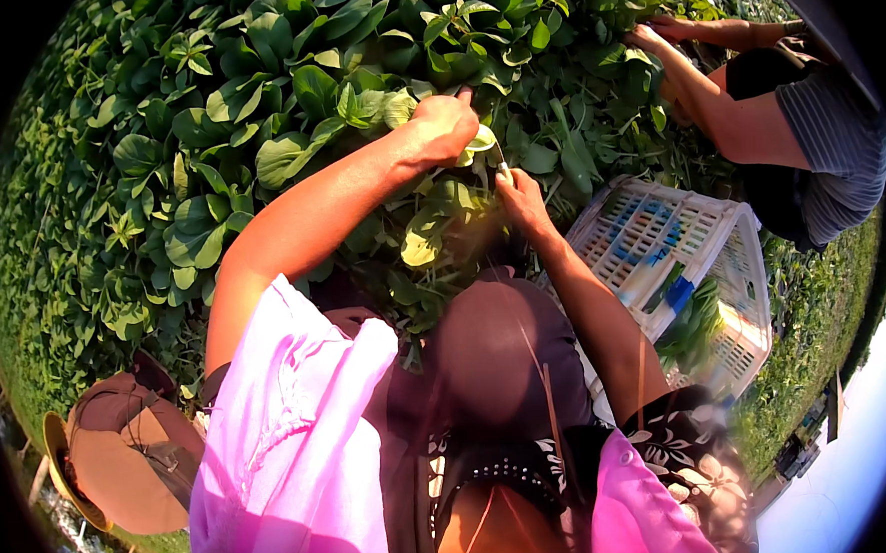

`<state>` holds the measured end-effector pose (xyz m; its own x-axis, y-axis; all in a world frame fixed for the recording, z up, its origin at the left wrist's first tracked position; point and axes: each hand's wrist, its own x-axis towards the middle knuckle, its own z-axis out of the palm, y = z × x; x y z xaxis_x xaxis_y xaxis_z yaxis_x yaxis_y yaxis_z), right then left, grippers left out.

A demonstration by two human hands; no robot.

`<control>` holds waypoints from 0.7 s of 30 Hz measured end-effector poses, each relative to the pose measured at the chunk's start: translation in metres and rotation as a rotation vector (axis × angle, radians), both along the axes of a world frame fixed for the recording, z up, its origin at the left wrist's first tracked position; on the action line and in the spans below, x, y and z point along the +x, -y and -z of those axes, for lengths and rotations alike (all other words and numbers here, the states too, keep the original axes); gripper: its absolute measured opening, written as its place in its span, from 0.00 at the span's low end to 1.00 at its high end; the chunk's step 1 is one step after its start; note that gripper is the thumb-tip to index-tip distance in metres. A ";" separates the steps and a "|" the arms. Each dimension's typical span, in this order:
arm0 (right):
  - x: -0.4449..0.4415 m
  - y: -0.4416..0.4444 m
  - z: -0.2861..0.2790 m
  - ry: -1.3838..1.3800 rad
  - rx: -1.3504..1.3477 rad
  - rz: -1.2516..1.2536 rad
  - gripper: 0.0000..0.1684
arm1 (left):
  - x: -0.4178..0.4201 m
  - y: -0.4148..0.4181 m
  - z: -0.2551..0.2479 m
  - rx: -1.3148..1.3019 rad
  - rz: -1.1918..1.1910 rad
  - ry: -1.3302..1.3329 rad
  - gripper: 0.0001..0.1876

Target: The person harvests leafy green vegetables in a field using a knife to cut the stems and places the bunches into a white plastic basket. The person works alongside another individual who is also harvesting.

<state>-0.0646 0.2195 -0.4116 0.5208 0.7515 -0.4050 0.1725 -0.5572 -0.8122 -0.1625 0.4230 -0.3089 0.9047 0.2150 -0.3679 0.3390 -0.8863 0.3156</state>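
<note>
My left hand (pixel 446 130) is closed around a leafy green plant (pixel 479 139), whose pale stalk end shows below the fingers. Just right of it, my right hand (pixel 520 193) grips the light handle of a small knife (pixel 502 164). The knife's thin curved blade points up beside the pale stalk. Broad-leaved greens (pixel 317 88) grow densely in front of and left of my hands. Below my hands, cut or loose leaves (pixel 422 244), some yellowish, lie near my knees.
A white slatted plastic crate (pixel 636 229) with greens inside stands tilted at my right. Beyond it a co-worker in a striped shirt (pixel 834 136) reaches into the plants. Another person with a straw hat (pixel 66 469) is at lower left.
</note>
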 end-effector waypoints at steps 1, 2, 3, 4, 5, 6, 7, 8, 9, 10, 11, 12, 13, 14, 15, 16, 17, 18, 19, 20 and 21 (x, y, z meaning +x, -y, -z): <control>-0.009 -0.010 -0.005 -0.114 -0.046 0.044 0.18 | -0.005 -0.015 -0.003 0.054 -0.068 -0.119 0.25; -0.011 -0.009 -0.002 -0.130 -0.003 0.060 0.18 | -0.007 -0.024 -0.001 0.090 -0.107 -0.222 0.25; -0.013 -0.010 0.002 -0.148 0.042 0.073 0.17 | -0.018 -0.033 0.005 0.062 -0.078 -0.276 0.23; -0.019 -0.016 0.007 -0.172 0.098 0.077 0.16 | -0.034 -0.045 0.009 0.047 -0.059 -0.337 0.22; -0.027 -0.027 -0.007 -0.043 0.168 -0.018 0.15 | -0.053 -0.050 0.014 0.052 -0.097 -0.315 0.21; -0.028 -0.035 -0.006 -0.211 0.129 -0.033 0.15 | -0.066 -0.049 0.020 0.055 -0.130 -0.282 0.21; -0.033 -0.047 0.003 -0.219 0.154 -0.021 0.15 | -0.079 -0.048 0.031 0.090 -0.142 -0.285 0.21; -0.034 -0.058 0.016 -0.221 0.177 -0.005 0.15 | -0.083 -0.045 0.031 0.121 -0.150 -0.283 0.21; -0.031 -0.069 0.029 -0.170 0.097 0.036 0.17 | -0.084 -0.039 0.033 0.135 -0.167 -0.303 0.23; -0.028 -0.081 0.048 -0.121 0.021 0.078 0.18 | -0.084 -0.038 0.033 0.142 -0.173 -0.264 0.21; -0.027 -0.096 0.051 -0.058 -0.046 0.111 0.22 | -0.088 -0.037 0.033 0.146 -0.185 -0.230 0.19; -0.023 -0.099 0.050 0.127 -0.095 0.023 0.22 | -0.091 -0.036 0.033 0.150 -0.196 -0.196 0.17; -0.020 -0.102 0.054 0.148 -0.087 0.017 0.22 | -0.089 -0.038 0.031 0.156 -0.217 -0.183 0.18; -0.018 -0.106 0.058 0.169 -0.080 0.012 0.23 | -0.089 -0.040 0.031 0.146 -0.216 -0.209 0.18; -0.017 -0.107 0.062 0.185 -0.075 0.009 0.23 | -0.088 -0.042 0.030 0.136 -0.213 -0.233 0.18; -0.015 -0.110 0.062 0.201 -0.069 0.002 0.23 | -0.088 -0.044 0.031 0.127 -0.214 -0.259 0.17; -0.014 -0.113 0.061 0.217 -0.063 -0.005 0.24 | -0.090 -0.045 0.033 0.122 -0.203 -0.251 0.19; -0.012 -0.114 0.062 0.199 -0.046 -0.020 0.23 | -0.092 -0.046 0.034 0.117 -0.191 -0.242 0.21; -0.009 -0.113 0.064 0.181 -0.030 -0.034 0.22 | -0.093 -0.047 0.035 0.112 -0.177 -0.233 0.23; -0.005 -0.112 0.066 0.162 -0.014 -0.048 0.22 | -0.094 -0.047 0.037 0.095 -0.193 -0.227 0.24; 0.000 -0.109 0.067 0.150 -0.002 -0.080 0.22 | -0.094 -0.048 0.038 0.078 -0.209 -0.221 0.24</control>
